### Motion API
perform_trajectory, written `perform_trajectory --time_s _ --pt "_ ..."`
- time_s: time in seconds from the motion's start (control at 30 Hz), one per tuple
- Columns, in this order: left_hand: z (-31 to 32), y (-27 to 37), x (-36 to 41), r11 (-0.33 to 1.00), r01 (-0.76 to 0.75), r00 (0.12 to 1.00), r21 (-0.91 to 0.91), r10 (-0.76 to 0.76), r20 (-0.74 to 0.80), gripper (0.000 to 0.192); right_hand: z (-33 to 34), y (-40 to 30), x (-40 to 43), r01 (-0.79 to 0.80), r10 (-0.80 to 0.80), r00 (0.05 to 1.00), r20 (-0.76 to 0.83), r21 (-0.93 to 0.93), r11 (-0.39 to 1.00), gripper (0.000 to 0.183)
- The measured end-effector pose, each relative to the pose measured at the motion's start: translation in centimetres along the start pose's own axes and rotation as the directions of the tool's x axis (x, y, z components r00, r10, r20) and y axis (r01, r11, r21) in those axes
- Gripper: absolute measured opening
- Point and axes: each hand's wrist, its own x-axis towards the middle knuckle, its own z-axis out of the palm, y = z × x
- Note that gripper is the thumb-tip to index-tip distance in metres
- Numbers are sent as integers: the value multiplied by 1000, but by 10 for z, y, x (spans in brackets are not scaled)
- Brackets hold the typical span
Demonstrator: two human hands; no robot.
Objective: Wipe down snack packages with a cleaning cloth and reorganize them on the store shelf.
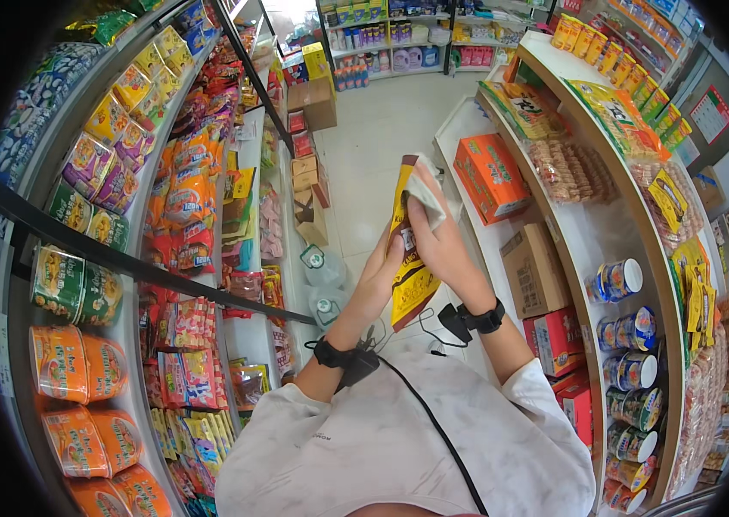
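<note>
Held up before my chest is a yellow and brown snack bag (414,289) that bears printed writing. My left hand (374,284) grips it along its left side, with the thumb on the printed front. A white cloth (427,194) is bunched in my right hand (440,252) and lies against the upper right part of the bag. The right fingers are partly covered by the cloth. Each wrist wears a black strap with a small dark box and a cable.
Instant noodle tubs (80,362) and hanging snack packets (190,194) fill the left shelves. Along the right shelf (571,258) stand an orange carton (490,178), a cardboard box (532,268) and several cups (626,326). Large clear plastic bottles (324,268) and open cartons (309,207) line the tiled aisle.
</note>
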Motion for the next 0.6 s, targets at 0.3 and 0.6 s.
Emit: perform_trajectory --time_s 0.3,0.6 --pt "-19 -16 -8 921 -120 984 369 62 167 65 5 10 -4 107 -104 994 39 -69 992 48" --pt "-26 -15 -24 685 -92 986 723 -38 161 45 -1 -34 -4 222 -161 925 345 -144 964 26"
